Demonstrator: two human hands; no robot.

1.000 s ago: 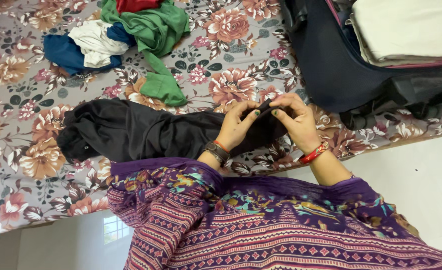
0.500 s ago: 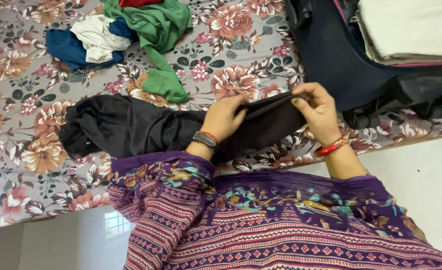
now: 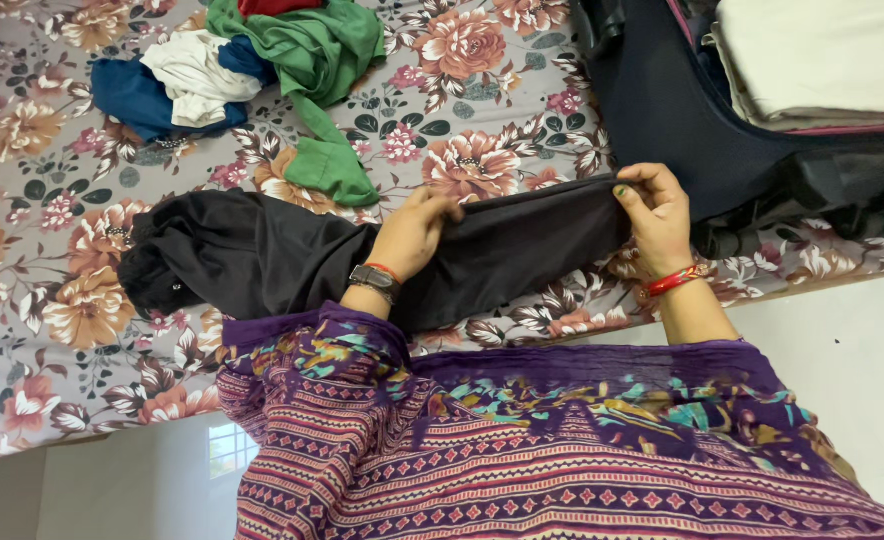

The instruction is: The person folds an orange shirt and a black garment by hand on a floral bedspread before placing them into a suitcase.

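Both hands clamp black garment: left hand (image 3: 412, 232) at mid-length, right hand (image 3: 654, 212) pinching end. Black garment (image 3: 292, 258) stretched flat on floral bed (image 3: 482, 110). Fold barely begun; clothes heap (image 3: 252, 60) untouched, suitcase (image 3: 682, 110) part-packed.

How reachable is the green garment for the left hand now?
Probably yes: the green garment lies uncovered just beyond the left hand, nothing between, though that hand grips the black garment.
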